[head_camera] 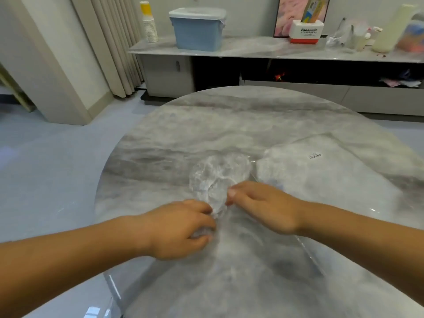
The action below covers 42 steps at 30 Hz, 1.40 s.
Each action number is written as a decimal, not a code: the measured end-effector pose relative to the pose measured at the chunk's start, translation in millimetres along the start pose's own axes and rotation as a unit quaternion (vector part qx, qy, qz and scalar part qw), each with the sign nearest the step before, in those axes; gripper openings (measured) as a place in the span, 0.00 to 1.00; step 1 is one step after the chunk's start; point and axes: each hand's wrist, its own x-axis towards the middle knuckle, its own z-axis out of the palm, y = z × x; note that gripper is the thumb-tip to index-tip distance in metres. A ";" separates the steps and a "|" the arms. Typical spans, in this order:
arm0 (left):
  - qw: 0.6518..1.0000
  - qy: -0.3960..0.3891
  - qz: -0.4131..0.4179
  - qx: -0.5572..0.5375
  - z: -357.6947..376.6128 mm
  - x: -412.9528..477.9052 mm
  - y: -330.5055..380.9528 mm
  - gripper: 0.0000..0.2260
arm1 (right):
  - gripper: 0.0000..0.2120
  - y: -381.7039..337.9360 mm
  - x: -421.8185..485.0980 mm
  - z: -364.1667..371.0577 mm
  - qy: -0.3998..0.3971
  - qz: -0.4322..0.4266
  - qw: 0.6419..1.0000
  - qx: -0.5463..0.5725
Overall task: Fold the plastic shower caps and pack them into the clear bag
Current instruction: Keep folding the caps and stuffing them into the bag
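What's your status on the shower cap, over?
Left hand, right hand both pinching shower cap at near edge. Cap crumpled on table, clear bag beside it at right. Nothing in the way.

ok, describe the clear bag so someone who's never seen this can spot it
Start at the round grey marble table. On its right side, just beyond the right hand, lies the clear bag. It is flat, straight-edged and bears a small black printed mark, unlike the crumpled shower cap to its left.
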 end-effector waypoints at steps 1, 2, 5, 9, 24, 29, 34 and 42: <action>1.000 -0.011 -0.004 -0.008 0.6 -10.6 6.5 0.15 | 0.37 -0.7 -9.3 6.7 -0.028 -0.002 0.999 -0.028; 1.000 -0.019 -0.005 -0.013 0.5 -17.4 12.1 0.15 | 0.34 0.7 -16.2 13.0 -0.050 -0.002 0.998 -0.045; 0.999 -0.005 -0.017 -0.033 -0.9 -32.2 25.3 0.15 | 0.26 -2.9 -35.3 25.8 -0.069 -0.019 0.996 -0.049; 0.962 0.046 -0.063 -0.262 -13.8 -45.4 29.6 0.17 | 0.29 -15.4 -51.6 24.8 -0.045 -0.044 0.998 -0.024; 0.672 0.141 -0.206 -0.697 -10.1 -24.9 13.5 0.13 | 0.24 -12.1 -42.7 23.9 0.080 0.136 0.946 0.283; 0.710 0.128 -0.255 -0.644 7.9 -11.1 11.0 0.24 | 0.29 -0.6 -42.0 36.2 0.128 0.062 0.988 0.062; 0.784 0.123 -0.293 -0.533 16.9 -6.7 5.3 0.27 | 0.17 -4.9 -45.8 40.5 0.101 -0.068 0.993 0.010; 0.860 0.117 -0.251 -0.429 22.3 -19.3 -13.2 0.18 | 0.28 6.8 -39.9 50.3 0.065 0.020 0.989 -0.129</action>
